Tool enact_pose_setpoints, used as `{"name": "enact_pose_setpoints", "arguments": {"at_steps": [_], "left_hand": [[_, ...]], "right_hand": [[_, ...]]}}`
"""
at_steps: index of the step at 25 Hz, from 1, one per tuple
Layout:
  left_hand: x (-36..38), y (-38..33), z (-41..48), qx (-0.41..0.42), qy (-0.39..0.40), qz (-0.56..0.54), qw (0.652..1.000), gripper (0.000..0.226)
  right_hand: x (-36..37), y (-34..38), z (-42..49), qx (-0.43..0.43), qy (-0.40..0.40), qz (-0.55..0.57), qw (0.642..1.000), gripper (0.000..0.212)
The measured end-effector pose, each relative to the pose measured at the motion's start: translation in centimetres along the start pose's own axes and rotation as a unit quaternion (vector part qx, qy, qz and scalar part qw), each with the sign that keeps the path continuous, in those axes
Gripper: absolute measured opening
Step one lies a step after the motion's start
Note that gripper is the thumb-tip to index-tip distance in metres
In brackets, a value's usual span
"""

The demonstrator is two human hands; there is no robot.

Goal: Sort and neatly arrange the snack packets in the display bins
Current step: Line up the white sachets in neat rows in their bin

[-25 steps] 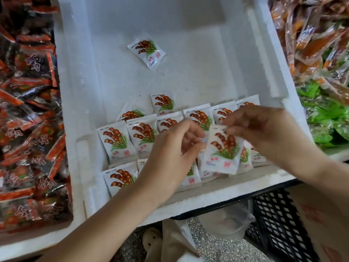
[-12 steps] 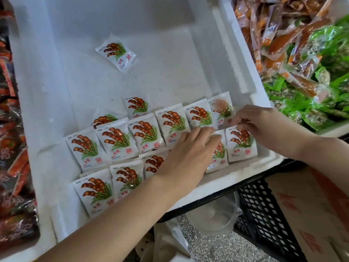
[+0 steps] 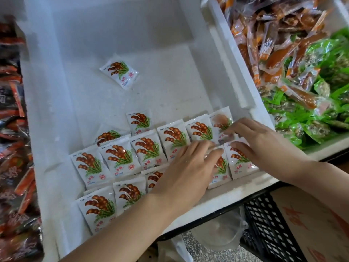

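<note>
White foam bin (image 3: 237, 78): rectangular, thick beaded styrene walls, rough chipped rim, pitted floor. Snack packets (image 3: 120, 157) fill its near half. They are small flat square sachets of glossy white film with serrated top edges, a brown pod and green fern print, and a red stamp low on each. They lie shingled in overlapping rows: a front row against the near wall, a second row behind it, and two more peeking out behind that. A stray packet (image 3: 119, 71) lies alone and skewed on the bin floor, well apart from the rows, toward the back. The left hand (image 3: 185, 167) lies palm down over the right part of the rows, fingers straight and slightly spread, pressing flat on packets and gripping nothing. The right hand (image 3: 264, 140) comes in from the right, palm down with fingers extended. Its tips touch the pale packet (image 3: 220, 120) at the right end of the second row, and its thumb side rests on the end packet (image 3: 240, 164) of the front row; it lies loose, curled round nothing. The bin to the left holds dark red crinkly packets (image 3: 13, 129). The bin to the right holds long orange sleeves (image 3: 273, 44) in clear film and shiny green packs (image 3: 311, 118). Below are a black lattice plastic crate (image 3: 264, 224), a cardboard box (image 3: 321, 227) with red print, a clear plastic bag (image 3: 222, 237) and a speckled floor (image 3: 200, 248).
</note>
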State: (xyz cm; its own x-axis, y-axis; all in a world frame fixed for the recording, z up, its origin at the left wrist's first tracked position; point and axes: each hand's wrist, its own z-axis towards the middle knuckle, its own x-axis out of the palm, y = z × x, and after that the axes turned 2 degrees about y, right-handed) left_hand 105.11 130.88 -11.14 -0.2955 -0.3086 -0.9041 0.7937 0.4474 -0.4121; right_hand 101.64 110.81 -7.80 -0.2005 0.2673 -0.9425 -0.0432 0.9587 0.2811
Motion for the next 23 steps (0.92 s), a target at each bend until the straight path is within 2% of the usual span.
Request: {"name": "enact_pose_setpoints", "arguments": {"at_steps": [3, 6, 8, 11, 14, 17, 20, 23], "left_hand": [[-3.1, 2.0, -0.4, -0.031, -0.029, -0.005, 0.999, 0.033], [-6.2, 7.2, -0.2, -0.130, -0.044, -0.069, 0.988, 0.037], [-7.6, 11.4, 0.6, -0.182, -0.076, -0.068, 0.978, 0.036], [-8.7, 16.7, 2.4, -0.265, -0.090, -0.049, 0.959, 0.041], [-9.0, 20.1, 4.4, -0.301, -0.109, -0.080, 0.944, 0.051], [-9.6, 22.4, 6.4, -0.340, -0.099, -0.098, 0.930, 0.063], [-9.6, 23.2, 7.4, -0.369, -0.054, -0.053, 0.926, 0.079], [-9.3, 22.9, 7.6, -0.378, -0.067, -0.085, 0.919, 0.078]], "right_hand": [[-0.6, 2.0, 2.6, -0.006, -0.061, 0.067, 0.996, 0.027], [-0.5, 5.2, 8.1, -0.011, -0.085, 0.150, 0.985, 0.032], [0.3, 7.0, 12.4, -0.026, -0.059, 0.177, 0.982, 0.036], [1.9, 9.3, 17.5, -0.040, 0.040, 0.182, 0.982, 0.047], [2.9, 10.5, 19.3, -0.069, 0.129, 0.095, 0.985, 0.060], [2.8, 10.7, 19.7, -0.070, 0.154, 0.063, 0.984, 0.062], [2.6, 10.5, 20.0, -0.063, 0.169, 0.063, 0.982, 0.050], [2.6, 10.2, 20.0, -0.053, 0.179, 0.065, 0.980, 0.045]]}}
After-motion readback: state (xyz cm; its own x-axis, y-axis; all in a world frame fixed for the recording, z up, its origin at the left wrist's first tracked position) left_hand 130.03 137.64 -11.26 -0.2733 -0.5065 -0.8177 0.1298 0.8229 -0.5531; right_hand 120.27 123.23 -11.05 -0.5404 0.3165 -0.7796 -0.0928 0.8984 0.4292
